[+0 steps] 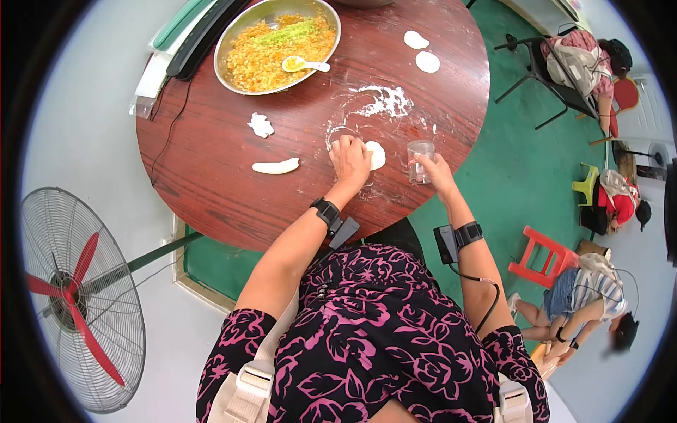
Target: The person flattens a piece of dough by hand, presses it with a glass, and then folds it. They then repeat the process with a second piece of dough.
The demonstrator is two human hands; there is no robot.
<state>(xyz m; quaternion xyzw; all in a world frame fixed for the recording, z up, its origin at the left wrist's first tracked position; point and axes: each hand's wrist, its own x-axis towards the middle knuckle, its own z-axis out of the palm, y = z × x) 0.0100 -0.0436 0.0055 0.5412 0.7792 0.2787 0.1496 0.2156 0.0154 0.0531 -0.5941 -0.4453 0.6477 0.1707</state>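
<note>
My left hand [350, 162] is on the table with its fingers curled at the left edge of a small round dough wrapper [377, 156], gripping it. My right hand [438, 175] is closed around a clear glass jar [421, 149], just right of the wrapper and apart from it. To the left of my left hand lies a roll of dough [276, 166], and farther back a crumpled white lump [261, 125]. Two flattened dough rounds, one a wrapper [427, 62] and the other a wrapper [416, 39] just behind it, rest at the far right. White flour [386, 101] is scattered beyond my hands.
A wide metal bowl [220, 59] of chopped yellow-orange and green filling holds a white spoon [305, 65]. A standing fan [81, 296] is at the left. Several people sit at the right, near a red stool [543, 257] and a green stool [586, 185].
</note>
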